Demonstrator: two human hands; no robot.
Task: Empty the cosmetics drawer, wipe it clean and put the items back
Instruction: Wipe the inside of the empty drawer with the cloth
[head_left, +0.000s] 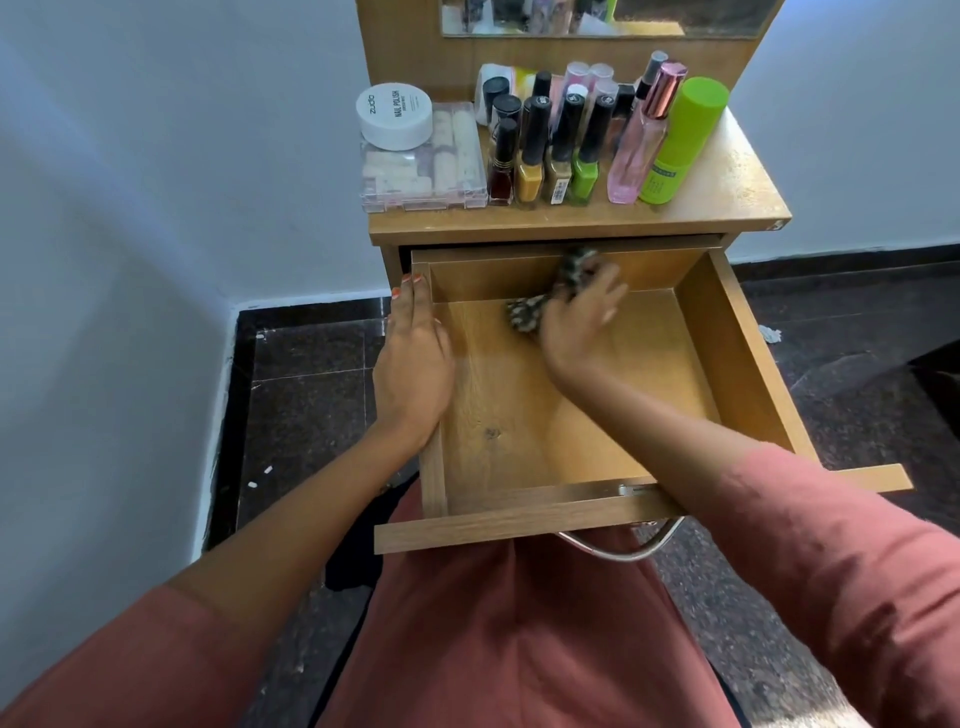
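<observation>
The wooden drawer is pulled out over my lap and holds no items. My right hand grips a dark patterned cloth and presses it against the drawer's far inner wall and floor. My left hand lies along the drawer's left side wall, fingers extended toward the back. On the table top stand the cosmetics: several nail polish bottles, a pink perfume bottle, a green spray can, a white round jar and a clear plastic box.
A mirror rises behind the table top. A metal handle hangs under the drawer front. Dark stone floor lies on both sides, with a white wall to the left and a piece of white debris on the right.
</observation>
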